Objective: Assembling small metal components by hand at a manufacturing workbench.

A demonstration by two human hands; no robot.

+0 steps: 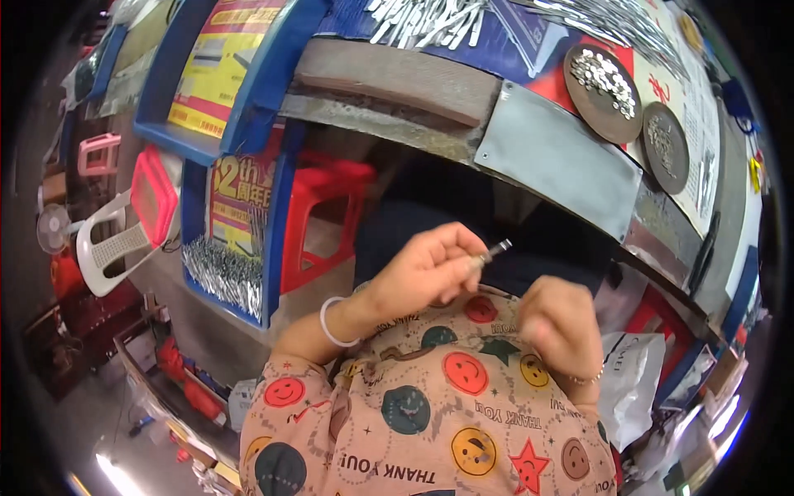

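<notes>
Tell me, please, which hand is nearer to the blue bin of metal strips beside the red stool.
Left. The left hand, pinching a small metal piece, is to the right of the blue bin, not touching it; the right hand is farther to the right.

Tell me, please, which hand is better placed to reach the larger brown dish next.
Probably the right hand: it sits farther toward the side of the larger brown dish, and nothing held shows in it, though it is blurred. The left hand pinches a small metal piece.
</notes>
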